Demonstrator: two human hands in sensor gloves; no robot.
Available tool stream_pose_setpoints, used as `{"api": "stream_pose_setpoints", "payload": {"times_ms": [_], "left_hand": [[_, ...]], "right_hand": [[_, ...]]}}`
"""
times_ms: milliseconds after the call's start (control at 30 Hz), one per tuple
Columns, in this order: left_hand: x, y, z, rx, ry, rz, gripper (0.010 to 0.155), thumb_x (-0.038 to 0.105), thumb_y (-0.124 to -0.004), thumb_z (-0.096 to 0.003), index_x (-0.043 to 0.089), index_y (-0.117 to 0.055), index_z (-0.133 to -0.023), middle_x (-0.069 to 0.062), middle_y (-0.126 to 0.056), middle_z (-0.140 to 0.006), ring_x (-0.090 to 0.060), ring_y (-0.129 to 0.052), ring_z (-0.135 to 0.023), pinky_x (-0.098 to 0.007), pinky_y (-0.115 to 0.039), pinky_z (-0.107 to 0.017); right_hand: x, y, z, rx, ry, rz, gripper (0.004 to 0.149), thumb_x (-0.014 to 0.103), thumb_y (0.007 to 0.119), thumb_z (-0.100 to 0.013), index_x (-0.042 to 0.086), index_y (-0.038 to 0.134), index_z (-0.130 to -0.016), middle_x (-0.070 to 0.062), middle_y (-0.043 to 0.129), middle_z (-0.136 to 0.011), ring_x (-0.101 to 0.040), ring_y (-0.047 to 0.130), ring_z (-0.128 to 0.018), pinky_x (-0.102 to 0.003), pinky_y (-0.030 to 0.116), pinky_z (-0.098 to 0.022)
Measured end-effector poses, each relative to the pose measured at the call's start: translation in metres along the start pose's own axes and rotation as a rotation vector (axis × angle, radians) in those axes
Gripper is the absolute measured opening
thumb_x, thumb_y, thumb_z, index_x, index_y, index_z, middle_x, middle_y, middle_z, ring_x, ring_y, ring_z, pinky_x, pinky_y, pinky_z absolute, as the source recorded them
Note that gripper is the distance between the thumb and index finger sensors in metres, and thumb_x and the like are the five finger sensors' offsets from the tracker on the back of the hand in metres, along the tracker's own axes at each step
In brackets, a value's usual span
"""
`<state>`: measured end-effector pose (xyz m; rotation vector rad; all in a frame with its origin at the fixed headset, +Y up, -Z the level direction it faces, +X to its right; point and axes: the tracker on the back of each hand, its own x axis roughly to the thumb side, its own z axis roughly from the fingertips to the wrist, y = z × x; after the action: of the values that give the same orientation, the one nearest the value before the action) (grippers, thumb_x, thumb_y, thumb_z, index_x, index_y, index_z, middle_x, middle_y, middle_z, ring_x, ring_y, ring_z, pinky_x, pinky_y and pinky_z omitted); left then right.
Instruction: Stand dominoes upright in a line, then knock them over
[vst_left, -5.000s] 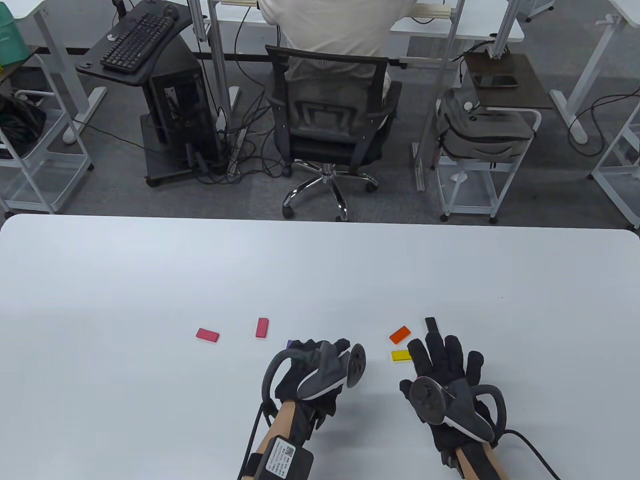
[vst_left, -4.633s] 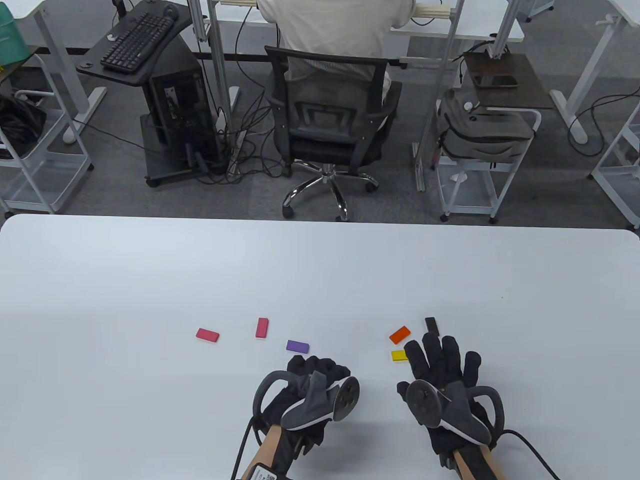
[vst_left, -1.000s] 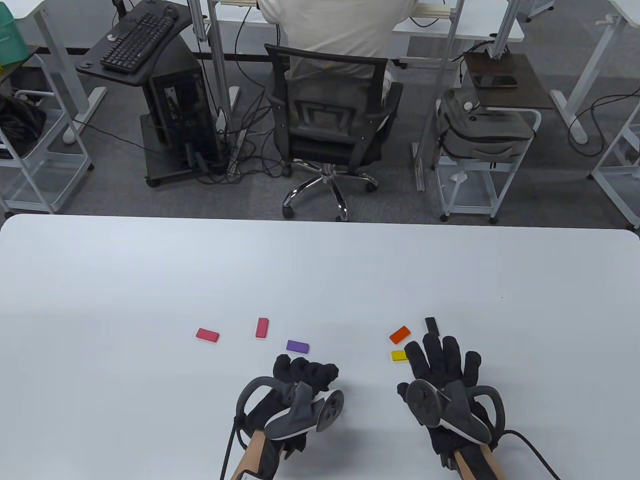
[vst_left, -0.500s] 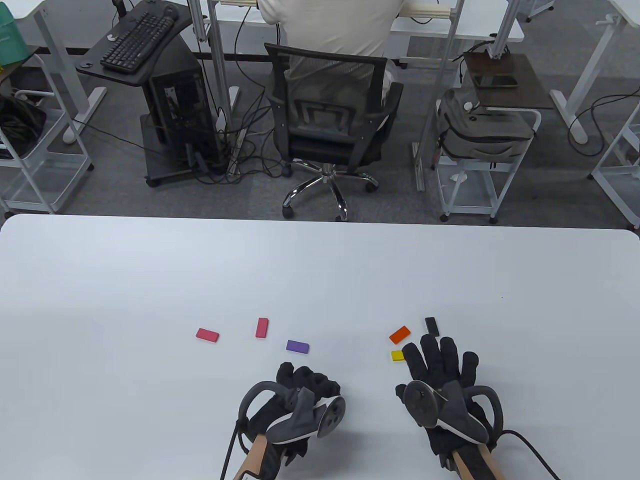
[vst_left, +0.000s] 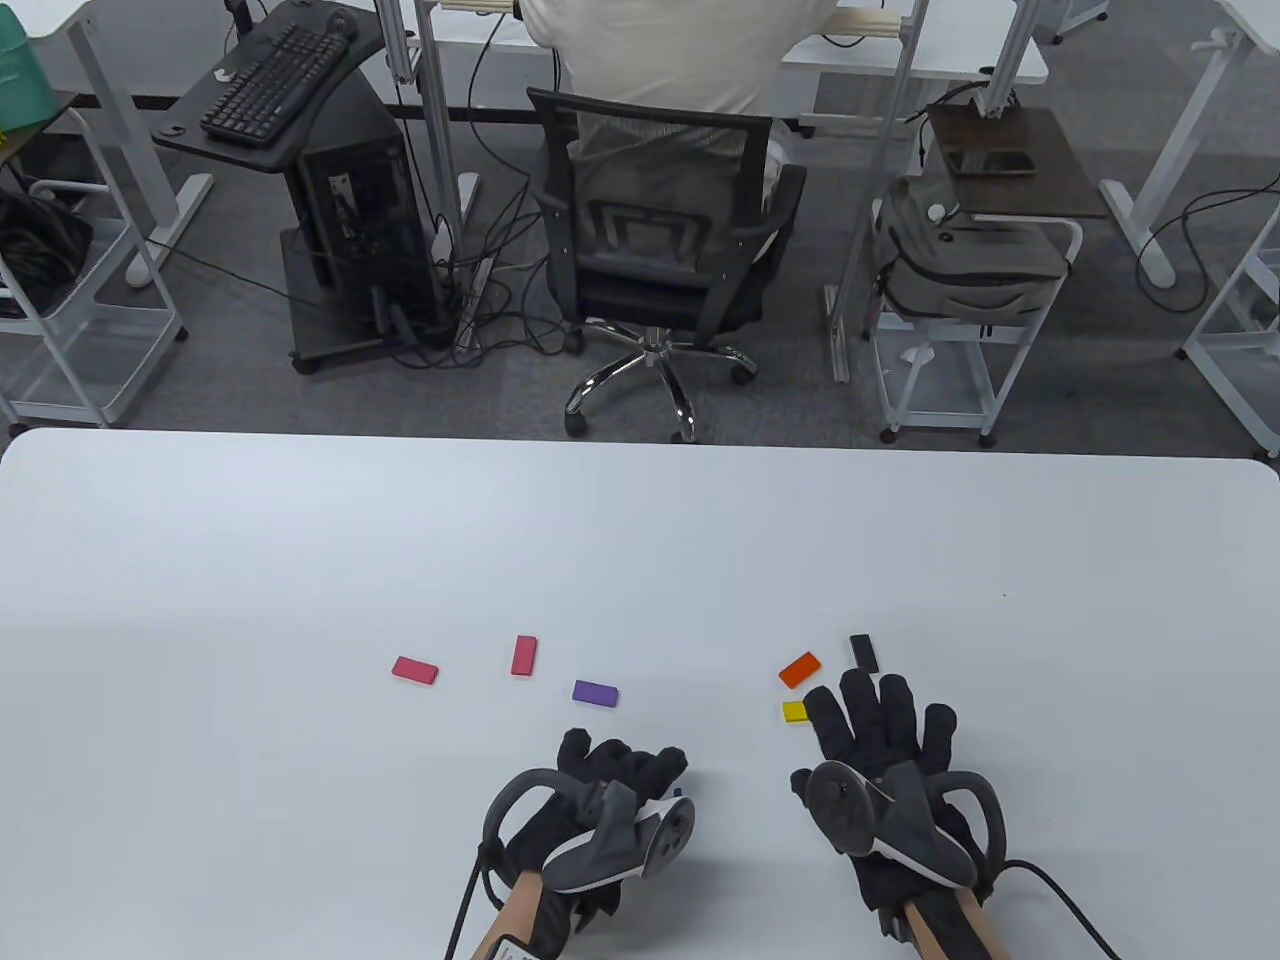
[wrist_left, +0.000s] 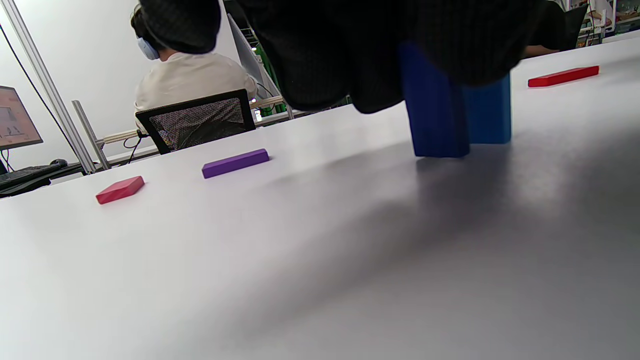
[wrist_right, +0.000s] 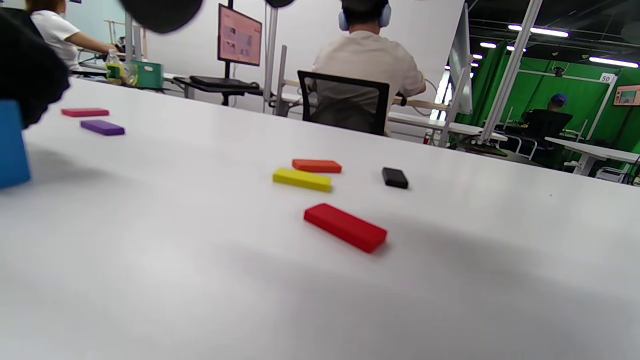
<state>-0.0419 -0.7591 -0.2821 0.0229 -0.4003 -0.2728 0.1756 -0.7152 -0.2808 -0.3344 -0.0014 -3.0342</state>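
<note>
Fingers of left hand (vst_left: 600, 800) grip upright blue domino (wrist_left: 452, 117); right hand (vst_left: 885, 760) lies flat, fingers spread.

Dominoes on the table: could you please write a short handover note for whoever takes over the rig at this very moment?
Left hand: fingers curled over the top of the blue domino, which stands upright on the table.
Right hand: open, fingers spread, holding nothing; a red domino lies flat beneath it.
Also lying flat: a pink-red domino, a second pink-red domino, the purple domino, orange domino, yellow domino and black domino.
Done: one domino upright.
Left: stand the other seven in a line with it, then knock them over.
</note>
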Motion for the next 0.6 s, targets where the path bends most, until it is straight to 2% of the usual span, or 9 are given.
{"api": "stream_pose_setpoints", "payload": {"times_ms": [600], "left_hand": [[-0.0012, 0.0032, 0.0016, -0.022, -0.007, 0.003, 0.068, 0.052, -0.076, -0.0442, 0.042, -0.051, -0.107, 0.023, -0.08, -0.101, -0.002, -0.082, -0.098, -0.054, -0.059, -0.078]], "right_hand": [[-0.0003, 0.0, -0.0005, 0.0, -0.002, -0.005, 0.073, 0.051, 0.053, -0.062, 0.015, 0.02, -0.117, -0.027, 0.016, -0.121, -0.061, 0.018, -0.104, -0.078, 0.02, -0.065]]}}
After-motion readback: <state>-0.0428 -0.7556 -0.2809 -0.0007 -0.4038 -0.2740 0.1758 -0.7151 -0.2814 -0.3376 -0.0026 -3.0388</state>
